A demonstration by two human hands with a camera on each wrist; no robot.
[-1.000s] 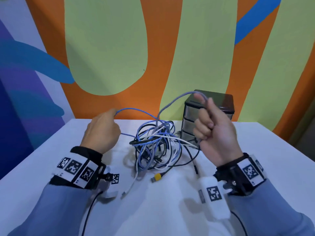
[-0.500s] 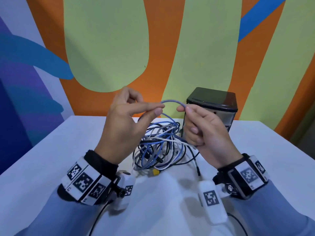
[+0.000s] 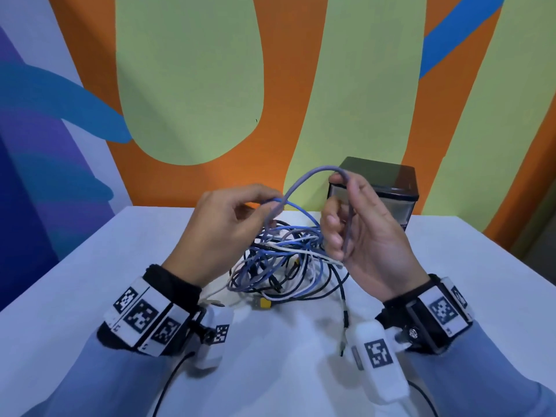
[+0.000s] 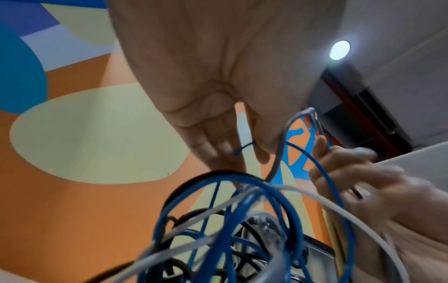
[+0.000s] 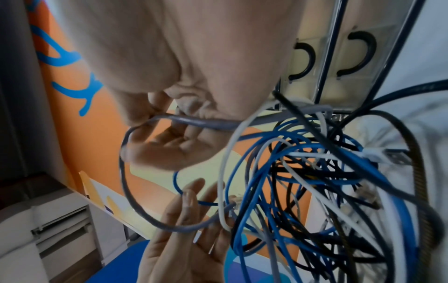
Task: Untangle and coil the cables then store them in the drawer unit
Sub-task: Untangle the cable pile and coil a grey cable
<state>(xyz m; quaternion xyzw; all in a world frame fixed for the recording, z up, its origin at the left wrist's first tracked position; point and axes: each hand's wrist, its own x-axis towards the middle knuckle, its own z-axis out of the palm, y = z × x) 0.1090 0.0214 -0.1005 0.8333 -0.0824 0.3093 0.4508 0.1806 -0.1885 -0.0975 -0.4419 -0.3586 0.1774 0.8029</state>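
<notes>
Right hand [image 3: 364, 233]: raised above the table, palm turned toward the person, thumb and forefinger pinching the top of a grey cable [image 3: 307, 179] that ran down across the palm under loosely curled fingers.

Left hand [image 3: 228, 227]: raised opposite, fingertips pinching a blue cable [image 3: 301, 209] just beside where the grey one arched over to it; from the right wrist camera the remaining fingers [image 5: 179, 220] looked extended.

Grey cable: formed an arch between the two hands, both ends dropping into the pile beneath.

Cable tangle [image 3: 285, 266]: blue, white, grey and black leads knotted together, lying on the white table [image 3: 75, 281] between and below the hands; a yellow connector [image 3: 265, 303] at its near edge, a black lead [image 3: 344, 308] trailing toward the person.

Drawer unit [image 3: 388, 188]: dark top, clear drawer fronts with black curved handles [image 5: 303, 61], standing behind the right hand near the painted wall; drawers appeared closed.
</notes>
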